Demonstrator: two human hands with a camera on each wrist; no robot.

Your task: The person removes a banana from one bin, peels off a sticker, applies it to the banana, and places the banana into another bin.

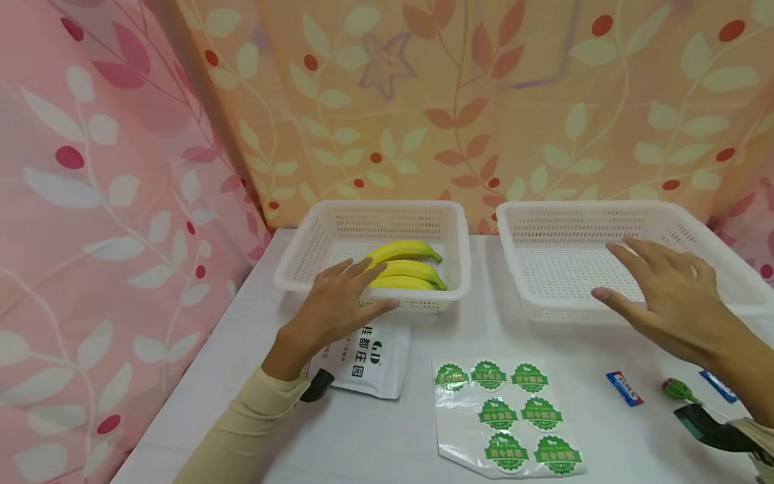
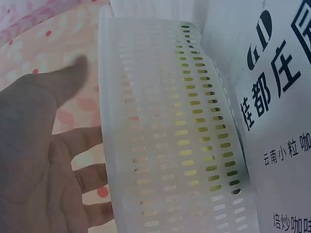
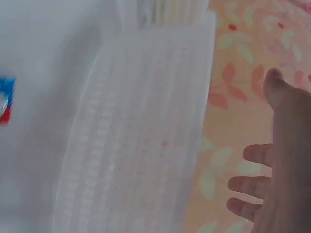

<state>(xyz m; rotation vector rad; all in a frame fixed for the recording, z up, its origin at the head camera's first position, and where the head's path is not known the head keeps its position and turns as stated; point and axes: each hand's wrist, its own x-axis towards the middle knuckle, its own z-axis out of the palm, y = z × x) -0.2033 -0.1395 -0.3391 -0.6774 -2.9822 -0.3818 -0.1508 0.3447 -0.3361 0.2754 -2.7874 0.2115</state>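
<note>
My left hand [image 1: 338, 299] hovers with spread fingers at the front rim of the left white plastic basket [image 1: 462, 265]. Three yellow bananas [image 1: 404, 251] lie inside it, just beyond the fingertips. In the left wrist view the thumb and fingers show beside the slotted basket wall [image 2: 141, 121], gripping nothing. My right hand [image 1: 677, 302] is over the front of the right white basket [image 1: 514, 269], its fingers apart and holding nothing. The right wrist view shows that hand [image 3: 291, 150] off to the side of the pale basket wall [image 3: 141, 126].
Below the left hand lies a white coffee pouch [image 1: 377, 370] with black print. A sheet of round green stickers [image 1: 468, 427] is on the white table. At right are a blue-and-red wrapped candy [image 1: 625, 388], another blue wrapper [image 1: 718, 385] and a green, dark-red-tipped piece [image 1: 679, 390].
</note>
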